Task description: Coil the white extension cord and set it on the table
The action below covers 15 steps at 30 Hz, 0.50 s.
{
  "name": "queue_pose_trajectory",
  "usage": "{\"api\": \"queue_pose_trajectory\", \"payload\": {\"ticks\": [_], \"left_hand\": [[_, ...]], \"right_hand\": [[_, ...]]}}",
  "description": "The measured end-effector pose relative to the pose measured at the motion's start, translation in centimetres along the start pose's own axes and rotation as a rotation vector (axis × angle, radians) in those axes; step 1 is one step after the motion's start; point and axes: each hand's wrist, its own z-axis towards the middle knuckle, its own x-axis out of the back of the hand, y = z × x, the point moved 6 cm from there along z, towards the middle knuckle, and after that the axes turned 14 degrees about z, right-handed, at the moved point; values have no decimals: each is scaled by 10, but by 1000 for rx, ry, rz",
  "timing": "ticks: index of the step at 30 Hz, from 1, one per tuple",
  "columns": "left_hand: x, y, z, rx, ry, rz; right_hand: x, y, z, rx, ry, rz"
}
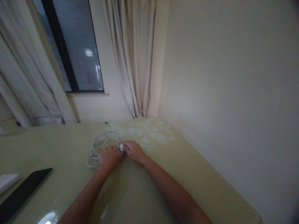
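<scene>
A white cable (94,144) lies in loose loops on the pale green tabletop (70,149). At its right side, a small white plug (121,147) sits between my two hands. My left hand (108,158) is closed at the plug's left side, over the near edge of the loops. From the right, the fingers of my right hand (133,150) pinch the plug. Both hands rest low, at or just above the table surface. My fingers partly cover the plug, so its exact kind and how the cable joins it are hard to make out.
A flat black slab, like a tablet (25,193), lies at the left beside a white object (8,182). A tiny dark item (106,123) sits near the back edge. The wall (221,93) borders the table's right side; curtains (135,56) hang behind.
</scene>
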Motion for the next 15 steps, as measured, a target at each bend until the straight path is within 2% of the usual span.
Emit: {"api": "queue_pose_trajectory", "payload": {"ticks": [6,9,11,14,15], "left_hand": [[-7,-47,9,176,-38,9],[6,-50,10,174,-18,16],[22,-29,8,51,27,-45],[45,31,-8,-268,82,-199],[48,52,-16,-358,80,-233]], "right_hand": [[-5,-3,-15,94,178,-72],[-4,-7,-24,132,183,-100],[-11,-9,-34,154,100,-128],[-33,-11,-52,192,-109,-160],[-39,-9,-56,169,-136,-160]]}}
